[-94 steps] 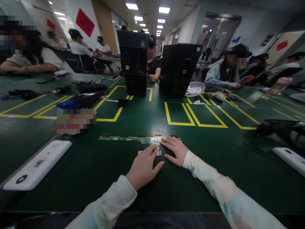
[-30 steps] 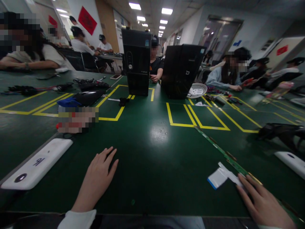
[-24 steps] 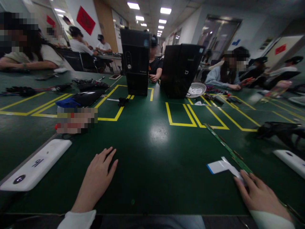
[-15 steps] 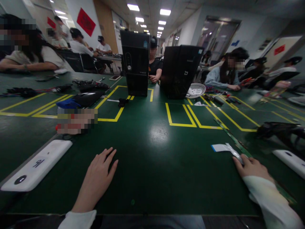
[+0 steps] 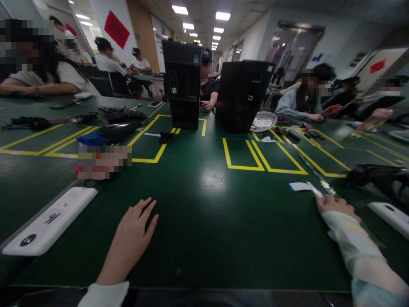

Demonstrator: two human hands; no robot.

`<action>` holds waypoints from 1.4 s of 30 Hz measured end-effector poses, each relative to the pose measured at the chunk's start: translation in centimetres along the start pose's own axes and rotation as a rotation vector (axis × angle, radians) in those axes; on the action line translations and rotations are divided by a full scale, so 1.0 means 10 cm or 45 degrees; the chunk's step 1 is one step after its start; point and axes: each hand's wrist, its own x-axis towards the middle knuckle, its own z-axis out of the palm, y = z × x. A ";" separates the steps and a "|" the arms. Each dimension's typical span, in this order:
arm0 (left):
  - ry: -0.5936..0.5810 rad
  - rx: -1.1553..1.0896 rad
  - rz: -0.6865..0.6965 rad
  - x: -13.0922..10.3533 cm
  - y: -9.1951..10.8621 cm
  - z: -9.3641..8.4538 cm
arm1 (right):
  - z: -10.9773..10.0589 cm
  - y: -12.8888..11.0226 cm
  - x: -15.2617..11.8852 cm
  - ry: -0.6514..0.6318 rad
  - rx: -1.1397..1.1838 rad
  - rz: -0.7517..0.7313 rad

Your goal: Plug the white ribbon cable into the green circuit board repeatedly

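Observation:
My left hand (image 5: 136,236) lies palm down on the green tabletop, fingers stretched out, with nothing in it. At the right, my right hand (image 5: 337,207) is closed on a long, narrow green circuit board (image 5: 315,171). The strip runs out past the fingers at the far end and shows again beside the wrist. A white flat ribbon cable (image 5: 302,186) with a blue end sticks out to the left of the fingertips. My fingers cover the middle of the board and the place where cable and board meet.
Two black computer cases (image 5: 182,85) stand at the back middle. White oblong devices (image 5: 53,221) lie at both sides. Yellow tape (image 5: 246,167) marks boxes on the table. Cables, a white basket (image 5: 264,121) and loose parts lie farther back. Several people sit around.
My right hand has moved forward, away from me, carrying the narrow circuit board and its ribbon cable along. My left hand has stayed in place.

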 end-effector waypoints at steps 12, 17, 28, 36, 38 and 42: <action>-0.011 0.023 0.012 -0.02 -0.05 0.06 | 0.27 0.08 0.18 0.236 -0.148 -0.155; -0.025 0.023 0.004 -0.02 -0.05 0.07 | 0.44 -0.09 0.24 0.299 -0.124 -0.523; -0.012 0.024 0.004 -0.01 -0.03 0.05 | 0.84 -1.43 -0.43 0.387 0.227 -1.400; 0.037 0.027 0.021 -0.01 -0.01 0.04 | 0.70 -2.32 -1.70 0.079 0.343 -1.768; 0.043 0.025 0.023 -0.01 -0.02 0.04 | 0.64 -2.40 -1.95 -0.003 0.316 -1.821; 0.026 0.032 0.016 -0.01 -0.03 0.06 | 0.57 -2.42 -2.27 -0.125 0.273 -1.896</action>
